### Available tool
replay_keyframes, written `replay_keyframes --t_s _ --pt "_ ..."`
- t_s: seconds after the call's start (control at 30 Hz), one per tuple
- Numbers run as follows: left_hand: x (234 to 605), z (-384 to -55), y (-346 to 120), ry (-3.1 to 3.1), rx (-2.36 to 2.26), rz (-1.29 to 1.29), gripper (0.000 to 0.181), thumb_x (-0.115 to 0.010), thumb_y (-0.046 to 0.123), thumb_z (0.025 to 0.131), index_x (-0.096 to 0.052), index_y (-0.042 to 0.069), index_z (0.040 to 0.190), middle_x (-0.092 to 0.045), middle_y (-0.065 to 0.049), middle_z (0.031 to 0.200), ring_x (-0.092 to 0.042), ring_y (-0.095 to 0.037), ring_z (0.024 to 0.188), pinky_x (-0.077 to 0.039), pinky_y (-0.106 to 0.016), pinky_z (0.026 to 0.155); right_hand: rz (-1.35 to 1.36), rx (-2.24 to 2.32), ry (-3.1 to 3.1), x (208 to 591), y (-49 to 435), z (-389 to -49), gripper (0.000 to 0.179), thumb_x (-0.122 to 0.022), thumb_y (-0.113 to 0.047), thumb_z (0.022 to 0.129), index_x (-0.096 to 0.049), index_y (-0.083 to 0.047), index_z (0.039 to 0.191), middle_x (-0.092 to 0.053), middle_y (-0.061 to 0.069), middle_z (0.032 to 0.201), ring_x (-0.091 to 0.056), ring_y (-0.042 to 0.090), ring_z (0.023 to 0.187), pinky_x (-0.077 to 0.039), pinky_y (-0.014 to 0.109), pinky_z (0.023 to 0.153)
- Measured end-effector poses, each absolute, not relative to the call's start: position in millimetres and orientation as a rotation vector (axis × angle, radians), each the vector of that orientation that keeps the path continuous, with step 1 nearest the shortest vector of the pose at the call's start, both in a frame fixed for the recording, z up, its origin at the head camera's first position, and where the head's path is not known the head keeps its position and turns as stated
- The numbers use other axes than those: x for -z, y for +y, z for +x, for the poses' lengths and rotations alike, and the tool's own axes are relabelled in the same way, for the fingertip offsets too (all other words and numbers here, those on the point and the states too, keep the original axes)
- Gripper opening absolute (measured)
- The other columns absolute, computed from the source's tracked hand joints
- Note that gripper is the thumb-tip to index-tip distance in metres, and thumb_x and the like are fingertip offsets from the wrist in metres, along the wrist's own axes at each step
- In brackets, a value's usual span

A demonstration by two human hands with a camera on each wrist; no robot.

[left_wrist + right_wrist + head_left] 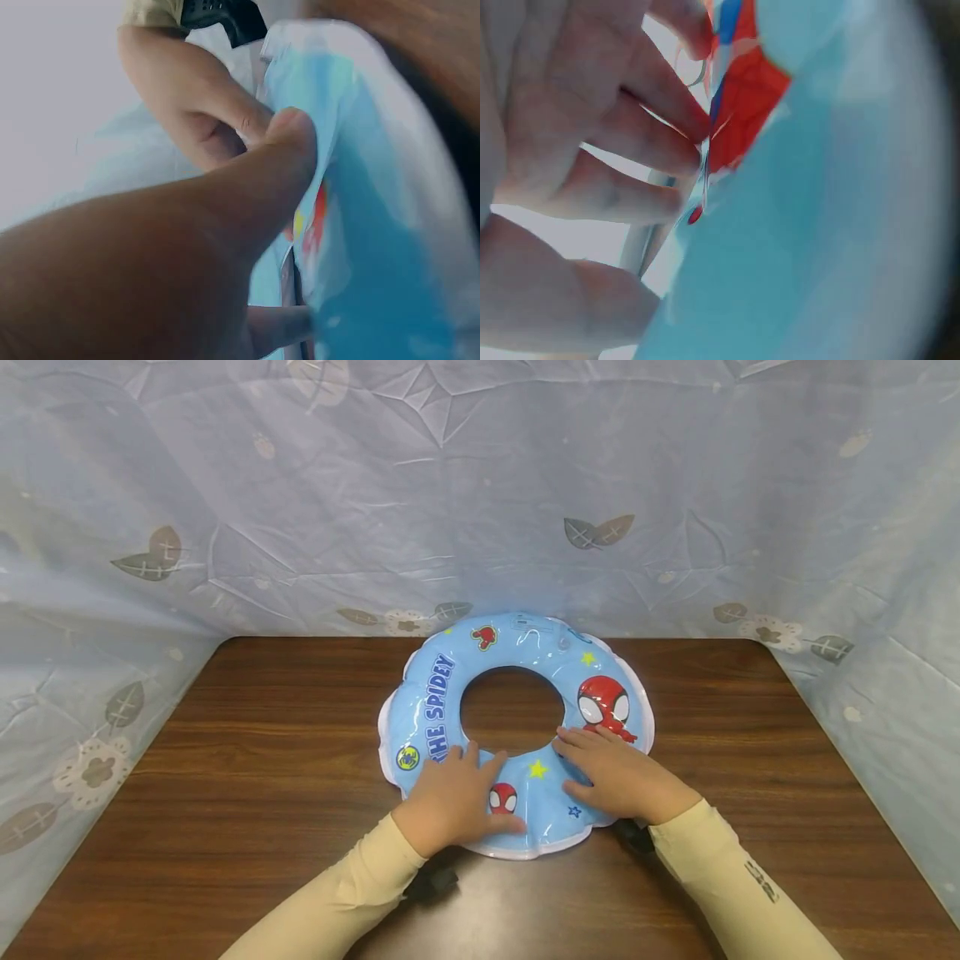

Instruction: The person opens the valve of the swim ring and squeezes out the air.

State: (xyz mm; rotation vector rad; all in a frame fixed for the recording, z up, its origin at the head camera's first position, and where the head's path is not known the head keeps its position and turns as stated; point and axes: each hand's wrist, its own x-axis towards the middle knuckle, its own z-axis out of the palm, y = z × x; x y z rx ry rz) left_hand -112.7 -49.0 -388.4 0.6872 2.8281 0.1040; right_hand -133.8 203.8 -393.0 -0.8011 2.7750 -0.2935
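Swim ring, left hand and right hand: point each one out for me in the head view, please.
Swim ring (542,803): head view, on the blue surface of its near side.
Left hand (453,795): head view, on the back of it.
Right hand (622,777): head view, on the back of it.

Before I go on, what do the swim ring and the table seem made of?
Swim ring: probably thin plastic, glossy; sharp highlights and a puckered edge show. Table: wood or wood-look laminate, satin; striped grain and soft glare leave it open.
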Motion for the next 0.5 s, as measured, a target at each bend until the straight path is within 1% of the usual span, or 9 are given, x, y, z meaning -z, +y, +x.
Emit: replay_keyframes --t_s 0.1,0.17,0.2,0.27,0.37,0.43,0.5 --pt "388.5 -116.3 -51.4 2.838 -0.1 0.769 0.098 -0.063 0.082 0.081 -0.048 0.02 0.156 -0.05 -0.02 0.154 -0.046 -0.044 0.141 -0.028 -0.071 0.114 -0.838 0.293 2.8 393.6 197.4 -130.0 0.072 -0.073 -0.042 0.094 -0.05 -0.008 0.153 -0.045 0.015 0.16 -0.038 0.037 0.15 -0.028 0.058 0.121" --pt "389.3 -118.3 -53.1 2.824 -0.1 0.844 0.1 -0.063 0.082 0.081 -0.045 0.022 0.158 -0.043 -0.018 0.16 -0.036 -0.043 0.148 -0.017 -0.073 0.118 -0.863 0.327 2.787 394.0 191.7 -126.5 0.077 -0.07 -0.048 0.094 -0.047 -0.009 0.156 -0.041 0.015 0.163 -0.034 0.039 0.152 -0.026 0.06 0.121" --pt "389.7 -119.0 -54.0 2.808 -0.108 0.878 0.101 -0.064 0.082 0.08 -0.042 0.023 0.16 -0.039 -0.018 0.163 -0.031 -0.042 0.151 -0.012 -0.073 0.119 -0.87 0.352 2.764 393.8 188.9 -124.3 0.08 -0.069 -0.052 0.094 -0.045 -0.009 0.157 -0.039 0.015 0.164 -0.03 0.04 0.153 -0.023 0.062 0.122" --pt "390.9 -119.8 -55.5 2.763 -0.13 0.932 0.105 -0.065 0.082 0.079 -0.037 0.025 0.162 -0.031 -0.017 0.167 -0.022 -0.041 0.155 -0.009 -0.073 0.119 -0.86 0.382 2.706 393.7 184.0 -119.4 0.09 -0.064 -0.063 0.093 -0.038 -0.009 0.16 -0.031 0.015 0.168 -0.022 0.041 0.156 -0.017 0.066 0.122" --pt "393.0 -120.2 -56.9 2.695 -0.152 0.953 0.109 -0.065 0.083 0.078 -0.031 0.026 0.164 -0.024 -0.017 0.17 -0.017 -0.041 0.157 -0.008 -0.074 0.119 -0.828 0.397 2.638 394.3 178.7 -112.8 0.104 -0.061 -0.074 0.087 -0.032 -0.009 0.163 -0.023 0.016 0.171 -0.014 0.043 0.157 -0.011 0.071 0.121" --pt "395.3 -120.5 -57.0 2.67 -0.153 0.937 0.11 -0.065 0.083 0.077 -0.03 0.026 0.165 -0.021 -0.017 0.171 -0.016 -0.041 0.157 -0.008 -0.074 0.119 -0.819 0.378 2.622 395.8 176.6 -110.0 0.109 -0.062 -0.076 0.084 -0.029 -0.009 0.163 -0.02 0.017 0.171 -0.012 0.043 0.157 -0.008 0.072 0.12" --pt "398.2 -121.0 -56.3 2.66 -0.144 0.917 0.111 -0.064 0.083 0.077 -0.028 0.027 0.165 -0.019 -0.017 0.171 -0.015 -0.04 0.158 -0.007 -0.074 0.119 -0.819 0.362 2.621 397.6 175.1 -108.7 0.11 -0.063 -0.075 0.083 -0.029 -0.009 0.164 -0.019 0.017 0.171 -0.011 0.043 0.157 -0.007 0.072 0.12"
